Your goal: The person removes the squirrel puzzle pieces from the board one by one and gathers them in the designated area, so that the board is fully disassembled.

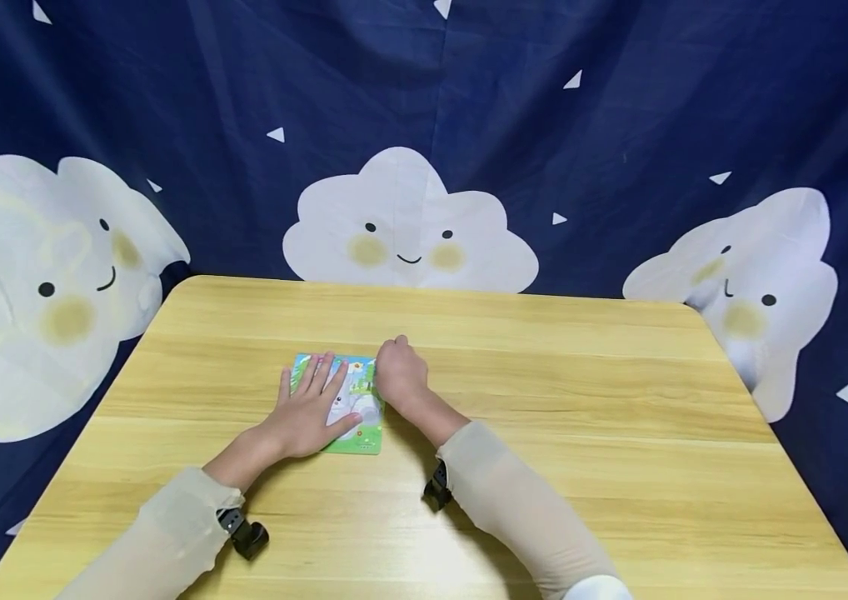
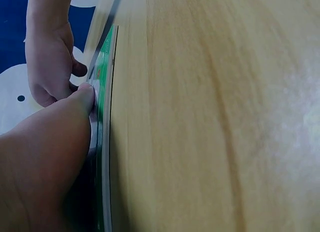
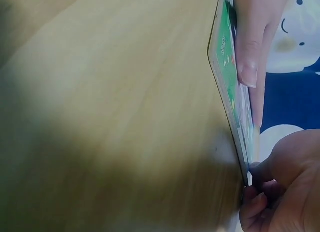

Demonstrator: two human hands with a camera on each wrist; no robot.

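A thin, square picture board (image 1: 364, 442) with a cartoon animal on green and blue lies flat on the table. Spread over its left part is my left hand (image 1: 309, 417), palm down with straight fingers; its thumb (image 2: 82, 99) rests on the printed face. At the board's right edge, my right hand (image 1: 401, 375) has curled fingers. The right wrist view shows my right thumb and fingers (image 3: 254, 204) pinching the edge of the board (image 3: 227, 66). Whether a separate piece lies between them is hidden.
The board lies left of centre on a light wood-grain table (image 1: 581, 400) with rounded far corners. Behind the table's far edge hangs a dark blue curtain (image 1: 364, 75) printed with white smiling clouds. Small black cameras (image 1: 247, 537) are strapped at both wrists over light sleeves.
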